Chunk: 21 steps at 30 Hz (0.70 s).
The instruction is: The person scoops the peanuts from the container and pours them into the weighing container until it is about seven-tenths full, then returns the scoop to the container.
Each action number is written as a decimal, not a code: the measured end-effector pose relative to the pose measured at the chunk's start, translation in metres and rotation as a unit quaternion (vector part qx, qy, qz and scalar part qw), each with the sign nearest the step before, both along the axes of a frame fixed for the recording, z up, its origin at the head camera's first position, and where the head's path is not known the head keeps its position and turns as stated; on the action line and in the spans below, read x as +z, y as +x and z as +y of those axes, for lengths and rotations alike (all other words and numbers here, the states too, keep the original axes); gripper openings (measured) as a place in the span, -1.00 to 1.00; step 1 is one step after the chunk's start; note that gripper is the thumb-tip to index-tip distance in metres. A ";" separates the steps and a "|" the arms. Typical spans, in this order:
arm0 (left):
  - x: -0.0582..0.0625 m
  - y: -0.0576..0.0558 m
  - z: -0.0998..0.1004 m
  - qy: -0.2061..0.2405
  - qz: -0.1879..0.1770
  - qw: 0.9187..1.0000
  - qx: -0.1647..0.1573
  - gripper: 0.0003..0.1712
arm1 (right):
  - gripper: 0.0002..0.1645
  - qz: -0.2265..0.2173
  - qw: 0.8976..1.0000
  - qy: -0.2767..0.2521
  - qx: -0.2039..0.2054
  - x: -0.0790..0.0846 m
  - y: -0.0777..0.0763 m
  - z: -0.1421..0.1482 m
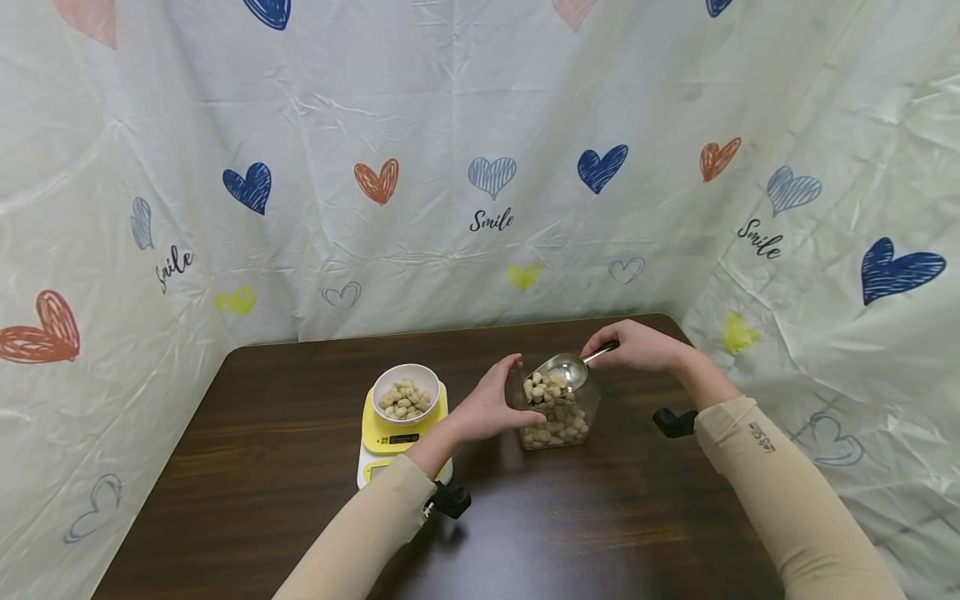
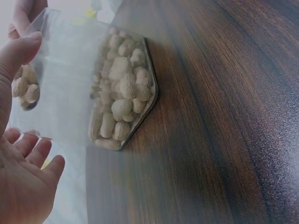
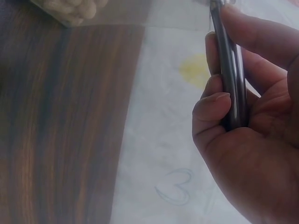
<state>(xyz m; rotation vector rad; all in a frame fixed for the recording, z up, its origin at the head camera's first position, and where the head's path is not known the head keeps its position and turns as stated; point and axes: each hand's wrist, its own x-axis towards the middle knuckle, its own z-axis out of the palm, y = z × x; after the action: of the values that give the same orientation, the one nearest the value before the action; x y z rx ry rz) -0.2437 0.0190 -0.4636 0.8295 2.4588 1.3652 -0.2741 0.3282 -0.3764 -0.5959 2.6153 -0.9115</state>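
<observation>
A clear plastic container (image 1: pixel 592 408) with unshelled peanuts (image 2: pixel 124 88) in its lower part stands on the table. My left hand (image 1: pixel 487 404) spans its left side in a wide grip, thumb along the front wall and fingers toward the back rim. The right hand (image 1: pixel 637 346) grips the dark handle (image 3: pixel 232 79) of a metal scoop (image 1: pixel 573 371), fingers wrapped round it. Tilted down to the left at the container's mouth, the scoop carries several peanuts (image 1: pixel 545 386). In the left wrist view, the scoop's peanuts (image 2: pixel 26 87) show through the container's upper wall.
Left of the container, a white bowl (image 1: pixel 407 371) of peanuts sits on a yellow and white kitchen scale (image 1: pixel 371 442). My left forearm partly covers the scale's display. The dark wooden table (image 1: pixel 247 467) ends at a hanging white curtain (image 1: pixel 420 267) printed with hearts.
</observation>
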 end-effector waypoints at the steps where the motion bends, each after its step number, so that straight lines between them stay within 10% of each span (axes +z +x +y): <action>1: 0.000 0.000 0.000 0.000 0.002 1.000 0.000 0.28 | -0.77 0.001 1.000 -0.001 0.000 0.000 0.000 0.001; 21: 0.004 0.004 0.000 -0.002 -0.007 1.000 0.001 0.28 | -0.72 -0.020 1.000 -0.011 -0.012 -0.003 0.004 0.006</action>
<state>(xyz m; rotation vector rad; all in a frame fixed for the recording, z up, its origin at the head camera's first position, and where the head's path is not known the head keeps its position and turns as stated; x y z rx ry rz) -0.2393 0.0189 -0.4595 0.8121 2.4519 1.3611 -0.2701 0.3342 -0.3797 -0.5459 2.5851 -0.9518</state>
